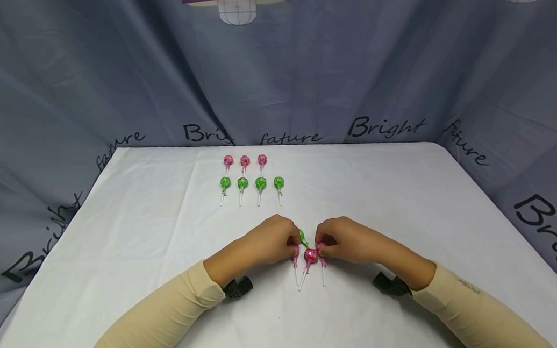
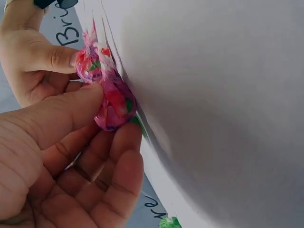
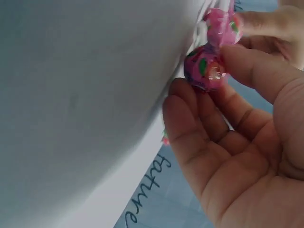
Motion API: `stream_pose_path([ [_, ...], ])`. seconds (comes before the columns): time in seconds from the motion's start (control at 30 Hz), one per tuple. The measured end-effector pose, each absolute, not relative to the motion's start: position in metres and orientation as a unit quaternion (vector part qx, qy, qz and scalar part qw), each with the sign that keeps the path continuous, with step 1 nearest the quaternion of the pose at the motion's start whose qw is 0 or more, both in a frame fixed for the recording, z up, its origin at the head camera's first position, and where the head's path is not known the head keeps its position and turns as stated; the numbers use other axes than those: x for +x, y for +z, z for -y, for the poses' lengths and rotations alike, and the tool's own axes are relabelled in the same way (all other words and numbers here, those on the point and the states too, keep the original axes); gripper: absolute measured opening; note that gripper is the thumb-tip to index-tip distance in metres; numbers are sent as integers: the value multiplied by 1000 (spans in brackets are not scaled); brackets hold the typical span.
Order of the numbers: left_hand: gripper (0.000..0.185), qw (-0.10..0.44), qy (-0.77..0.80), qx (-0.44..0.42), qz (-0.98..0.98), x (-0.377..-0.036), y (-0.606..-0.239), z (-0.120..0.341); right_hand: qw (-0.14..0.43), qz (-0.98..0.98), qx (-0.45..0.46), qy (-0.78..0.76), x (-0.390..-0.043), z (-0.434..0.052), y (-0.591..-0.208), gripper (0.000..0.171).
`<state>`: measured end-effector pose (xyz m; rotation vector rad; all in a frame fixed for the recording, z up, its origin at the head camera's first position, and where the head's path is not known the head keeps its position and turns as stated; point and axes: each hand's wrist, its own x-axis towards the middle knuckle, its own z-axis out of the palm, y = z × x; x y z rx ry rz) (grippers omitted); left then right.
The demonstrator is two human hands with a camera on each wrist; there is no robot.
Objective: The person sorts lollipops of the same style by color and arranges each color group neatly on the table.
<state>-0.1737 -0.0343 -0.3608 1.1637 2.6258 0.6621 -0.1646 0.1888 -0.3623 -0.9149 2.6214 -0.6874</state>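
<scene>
A person sits at a white bench (image 1: 406,197) walled in by grey-blue curtain (image 1: 83,90) printed with words and lamps. Both forearms, in cream sleeves, reach toward the middle of the bench, and the two hands meet over a small cluster of lollipops. The left hand (image 1: 268,242) has its thumb and fingers curled round the head of a pink lollipop (image 2: 113,107), pinching it; the left wrist view shows that wrapped head pressed between thumb and fingertips right at the cloth. The right hand (image 1: 346,240) likewise pinches another pink one (image 3: 205,70) between thumb and fingers. In the head view three pink lollipops lie between the hands with their white sticks pointing toward the person, the middle one (image 1: 309,257) lying free on the bench, and a green lollipop (image 1: 303,238) peeks out just behind them, between the knuckles. Farther back, well apart from the hands, two tidy rows are laid out: a pink row (image 1: 245,161) of three heads, and just in front of it a green row (image 1: 252,184) of four, all sticks pointing toward the person. Judging by this layout, the sorting by colour looks mostly done: seven sweets sit in place, and the four near the hands are left to join their rows. The pink row is the shorter one.
</scene>
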Motion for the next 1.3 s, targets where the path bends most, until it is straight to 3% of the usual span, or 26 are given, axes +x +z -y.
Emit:
stream_pose_path([
  [0.53,5,133,268,388,-872,-184,-364,39,67,-911,-333,-233,-201,-197,-348,8],
  [1.3,6,133,243,392,-877,-182,-361,36,65,-927,-289,-228,-289,-174,-333,6],
])
